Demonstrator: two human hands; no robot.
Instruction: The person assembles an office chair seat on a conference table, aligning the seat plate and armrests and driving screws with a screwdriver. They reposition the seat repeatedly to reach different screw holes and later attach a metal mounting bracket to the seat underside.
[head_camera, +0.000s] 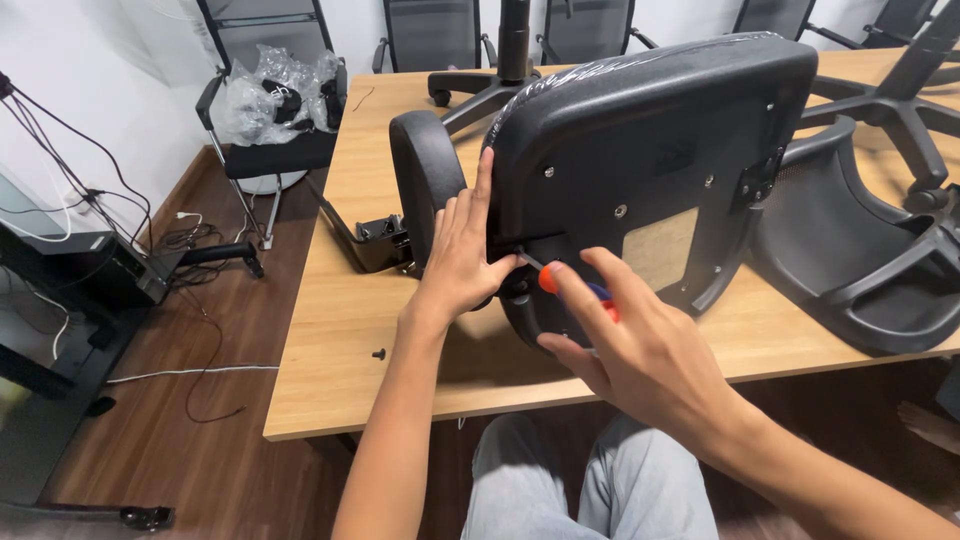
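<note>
Left fingers (470, 215): extended and spread flat, gripping nothing; fingertips pressed against the left edge of the seat underside, thumb pointing right toward the screwdriver tip.
Right fingers (610, 275): curled around the screwdriver handle, index finger laid along it.
Left hand (462, 262): resting on the seat shell, between the armrest and the screw point.
Right hand (645, 350): near edge of the table, below and right of the left hand.
Screwdriver (560, 282): orange and blue handle in the right hand; dark shaft slanting up and left, tip at a slot in the seat underside, just beside the left thumb.
Seat underside (650, 150): black plastic shell, standing on edge on the table, tilted, facing the person.
Armrest (425, 180): black loop, left of the seat, touching the left hand's back.
Table (340, 330): light wood; a small black screw (379, 354) lies near its near-left edge.
Mesh backrest (860, 260): lying on the right, apart from both hands.
Chair base (490, 85): far side of the table.
</note>
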